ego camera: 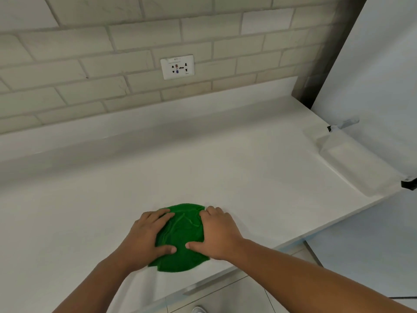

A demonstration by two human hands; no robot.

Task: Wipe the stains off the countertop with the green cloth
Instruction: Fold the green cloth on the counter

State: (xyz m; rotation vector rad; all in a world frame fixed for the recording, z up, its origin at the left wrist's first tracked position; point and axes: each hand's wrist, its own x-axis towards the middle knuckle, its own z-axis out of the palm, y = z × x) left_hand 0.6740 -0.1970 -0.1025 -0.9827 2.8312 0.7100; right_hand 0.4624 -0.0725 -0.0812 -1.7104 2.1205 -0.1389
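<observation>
The green cloth (180,236) lies rumpled on the white bench (248,166), lower centre of the frame, near the front edge. The left hand (145,236) presses it with straight fingers. The right hand (222,233) rests on it, fingers bent over its upper edge; whether they grip is unclear.

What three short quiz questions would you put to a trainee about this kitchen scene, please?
1. Fill in: the green cloth lies near the countertop's ____ edge.
2. True or false: only one hand touches the cloth.
3. What is set in the tiled wall? A tap; B socket; C shelf.

Key:
1. Front.
2. False: the left hand and the right hand both rest on it.
3. B.
</observation>
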